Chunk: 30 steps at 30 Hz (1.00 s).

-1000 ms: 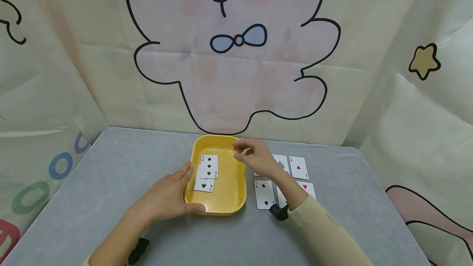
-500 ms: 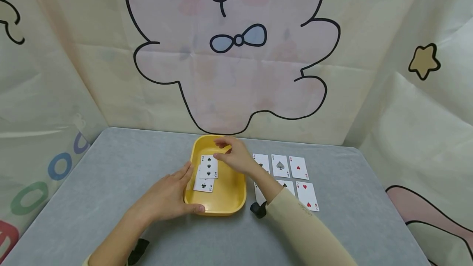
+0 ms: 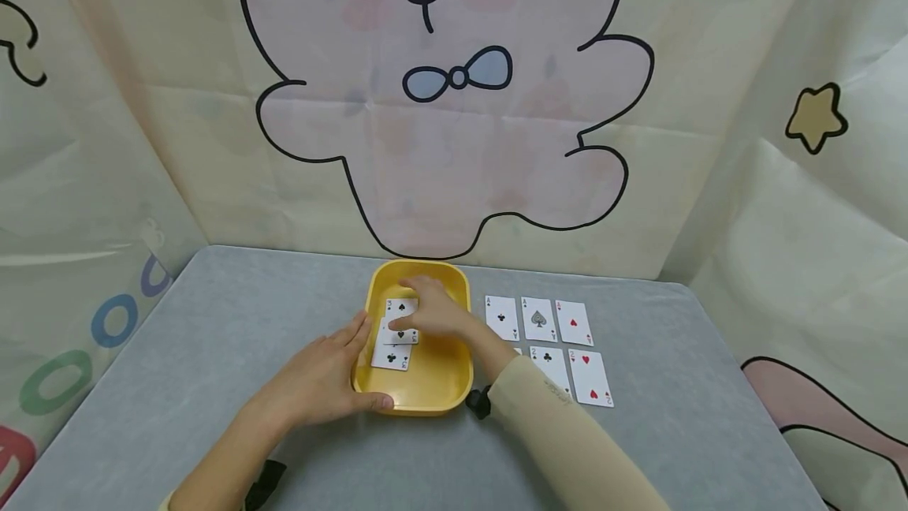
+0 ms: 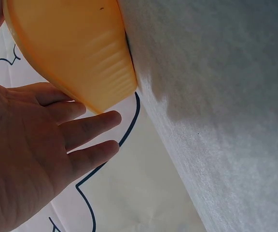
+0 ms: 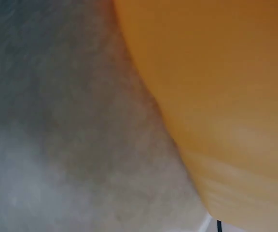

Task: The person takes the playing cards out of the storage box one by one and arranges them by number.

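Resting on glossy cards [image 3: 397, 330], right hand [image 3: 433, 314] fills rounded yellow tray [image 3: 433, 393].

tray [image 3: 454, 385] sitting mid-table [image 3: 213, 322] | cards in tray [image 3: 392, 355] lying overlapped inside it | card rows [image 3: 573, 323] lying right of tray | left hand [image 3: 322, 377] resting at tray's left rim | right hand [image 3: 434, 314] lying on cards in tray

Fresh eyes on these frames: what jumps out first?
The yellow tray at the middle of the grey table, with spade cards lying face up inside. The right hand reaches into it and rests on the top card, while the left hand steadies the tray's near left rim. To its right, more cards lie in two rows.
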Available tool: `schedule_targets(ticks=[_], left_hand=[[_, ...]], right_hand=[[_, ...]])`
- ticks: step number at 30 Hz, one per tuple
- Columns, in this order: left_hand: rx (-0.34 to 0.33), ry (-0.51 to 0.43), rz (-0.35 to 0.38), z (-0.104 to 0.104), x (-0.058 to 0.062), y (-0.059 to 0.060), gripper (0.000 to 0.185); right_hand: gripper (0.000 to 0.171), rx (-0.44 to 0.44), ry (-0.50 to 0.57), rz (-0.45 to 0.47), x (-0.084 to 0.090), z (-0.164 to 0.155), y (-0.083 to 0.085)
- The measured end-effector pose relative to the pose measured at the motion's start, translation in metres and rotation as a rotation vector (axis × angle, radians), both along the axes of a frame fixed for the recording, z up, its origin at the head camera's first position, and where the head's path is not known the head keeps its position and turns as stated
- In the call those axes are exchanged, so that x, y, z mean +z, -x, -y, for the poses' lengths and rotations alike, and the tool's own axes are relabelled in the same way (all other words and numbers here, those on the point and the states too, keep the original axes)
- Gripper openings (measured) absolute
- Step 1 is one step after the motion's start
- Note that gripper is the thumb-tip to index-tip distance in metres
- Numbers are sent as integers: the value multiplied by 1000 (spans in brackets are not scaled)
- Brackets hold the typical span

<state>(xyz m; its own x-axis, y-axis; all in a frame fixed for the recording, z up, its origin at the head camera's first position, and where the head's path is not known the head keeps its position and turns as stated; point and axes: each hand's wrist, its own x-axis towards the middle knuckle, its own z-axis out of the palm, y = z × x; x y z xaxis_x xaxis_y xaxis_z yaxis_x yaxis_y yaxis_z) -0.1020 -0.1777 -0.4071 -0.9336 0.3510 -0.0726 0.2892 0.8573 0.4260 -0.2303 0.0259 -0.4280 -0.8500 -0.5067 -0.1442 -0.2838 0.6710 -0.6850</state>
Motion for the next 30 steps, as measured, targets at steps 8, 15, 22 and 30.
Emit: schedule_targets(ticks=[8, 15, 22, 30], left_hand=[[-1, -10, 7, -2, 0, 1, 125], [3, -9, 16, -1, 0, 0, 126], [1, -9, 18, 0, 2, -1, 127], [7, -2, 19, -1, 1, -2, 125]], right_hand=[[99, 64, -135, 7, -4, 2, -1], [101, 99, -228, -53, -9, 4, -2], [100, 111, -284, -93, -13, 6, -2], [96, 114, -296, -97, -10, 6, -3]])
